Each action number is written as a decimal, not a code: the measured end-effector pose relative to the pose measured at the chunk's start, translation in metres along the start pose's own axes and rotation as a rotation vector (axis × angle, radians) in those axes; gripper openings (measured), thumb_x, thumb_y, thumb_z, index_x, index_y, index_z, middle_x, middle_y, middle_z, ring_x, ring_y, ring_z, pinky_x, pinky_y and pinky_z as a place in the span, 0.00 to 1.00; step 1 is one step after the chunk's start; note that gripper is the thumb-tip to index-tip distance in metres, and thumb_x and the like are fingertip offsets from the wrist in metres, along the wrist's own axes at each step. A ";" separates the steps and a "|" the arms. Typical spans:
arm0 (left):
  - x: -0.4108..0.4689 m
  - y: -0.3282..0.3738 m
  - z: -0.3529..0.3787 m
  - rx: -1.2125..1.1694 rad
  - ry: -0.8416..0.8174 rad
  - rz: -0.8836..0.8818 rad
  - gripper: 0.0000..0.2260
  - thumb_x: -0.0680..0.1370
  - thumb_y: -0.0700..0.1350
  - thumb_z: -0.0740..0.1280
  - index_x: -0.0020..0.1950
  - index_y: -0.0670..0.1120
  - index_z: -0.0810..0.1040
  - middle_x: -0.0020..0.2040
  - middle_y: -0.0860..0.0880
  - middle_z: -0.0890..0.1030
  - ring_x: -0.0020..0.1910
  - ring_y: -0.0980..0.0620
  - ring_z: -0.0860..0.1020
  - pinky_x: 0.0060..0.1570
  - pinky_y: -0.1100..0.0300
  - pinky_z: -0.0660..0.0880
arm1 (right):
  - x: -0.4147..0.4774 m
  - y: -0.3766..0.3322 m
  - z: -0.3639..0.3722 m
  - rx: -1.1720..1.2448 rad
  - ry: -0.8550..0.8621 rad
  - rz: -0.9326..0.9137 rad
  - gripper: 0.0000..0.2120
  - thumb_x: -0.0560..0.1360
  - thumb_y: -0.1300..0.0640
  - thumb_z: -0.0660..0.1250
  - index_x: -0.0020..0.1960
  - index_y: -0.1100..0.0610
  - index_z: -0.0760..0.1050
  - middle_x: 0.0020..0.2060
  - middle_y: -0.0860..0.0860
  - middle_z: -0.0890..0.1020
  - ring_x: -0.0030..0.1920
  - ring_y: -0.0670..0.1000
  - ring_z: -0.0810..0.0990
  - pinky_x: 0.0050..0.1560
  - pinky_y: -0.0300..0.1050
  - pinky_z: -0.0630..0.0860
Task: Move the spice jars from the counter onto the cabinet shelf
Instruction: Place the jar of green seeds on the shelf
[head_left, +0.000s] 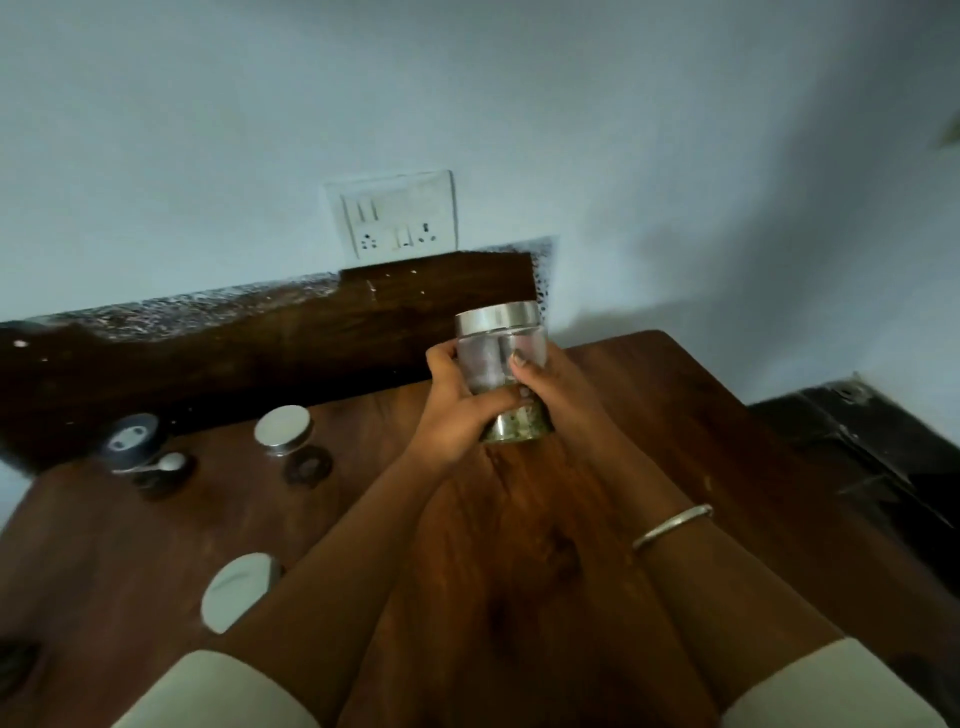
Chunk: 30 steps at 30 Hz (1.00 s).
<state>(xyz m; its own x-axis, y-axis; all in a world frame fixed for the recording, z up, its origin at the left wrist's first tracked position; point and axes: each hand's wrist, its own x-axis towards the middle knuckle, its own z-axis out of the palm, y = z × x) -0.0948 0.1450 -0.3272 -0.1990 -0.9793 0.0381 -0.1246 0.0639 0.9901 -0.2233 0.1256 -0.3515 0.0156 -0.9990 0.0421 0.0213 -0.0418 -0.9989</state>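
A clear glass spice jar (501, 358) with a steel lid and greenish contents at its bottom is held a little above the wooden counter (649, 415). My left hand (457, 410) grips it from the left, thumb across the front. My right hand (550, 395) grips it from the right and behind. Left of it on the counter stand a steel-lidded jar (284, 431), a dark-lidded jar (132, 441) with a small spoon at its side, and a third steel-lidded jar (239, 590) nearer me. No cabinet shelf is in view.
A wall socket plate (397, 214) sits above the dark backsplash (208, 348). A dark ledge or sink edge (872, 441) lies at the right, beyond the counter's edge. A bangle (672, 525) circles my right wrist.
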 end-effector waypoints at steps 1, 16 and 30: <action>0.000 -0.002 -0.008 0.010 0.022 0.003 0.41 0.59 0.47 0.70 0.70 0.41 0.60 0.51 0.55 0.74 0.49 0.62 0.75 0.46 0.72 0.74 | -0.002 -0.002 0.011 -0.002 -0.010 0.001 0.26 0.69 0.43 0.68 0.61 0.56 0.73 0.53 0.56 0.82 0.53 0.55 0.82 0.55 0.57 0.79; -0.034 0.012 -0.079 -0.127 0.181 0.131 0.42 0.60 0.49 0.73 0.71 0.46 0.59 0.54 0.55 0.74 0.55 0.55 0.75 0.55 0.60 0.75 | -0.019 -0.048 0.088 0.054 -0.017 -0.143 0.22 0.74 0.45 0.63 0.65 0.51 0.71 0.55 0.50 0.80 0.55 0.49 0.80 0.57 0.52 0.78; -0.030 0.006 -0.092 -0.004 0.026 0.271 0.45 0.67 0.37 0.74 0.74 0.48 0.49 0.59 0.51 0.74 0.57 0.58 0.78 0.53 0.61 0.77 | -0.032 -0.053 0.094 0.126 -0.050 -0.177 0.21 0.78 0.57 0.61 0.70 0.49 0.66 0.60 0.51 0.78 0.56 0.51 0.80 0.53 0.53 0.79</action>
<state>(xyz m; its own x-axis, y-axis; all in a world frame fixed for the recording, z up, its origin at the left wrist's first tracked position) 0.0001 0.1569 -0.3102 -0.1995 -0.9312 0.3050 -0.0667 0.3234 0.9439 -0.1307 0.1613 -0.2978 0.0500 -0.9741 0.2206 0.1530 -0.2108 -0.9655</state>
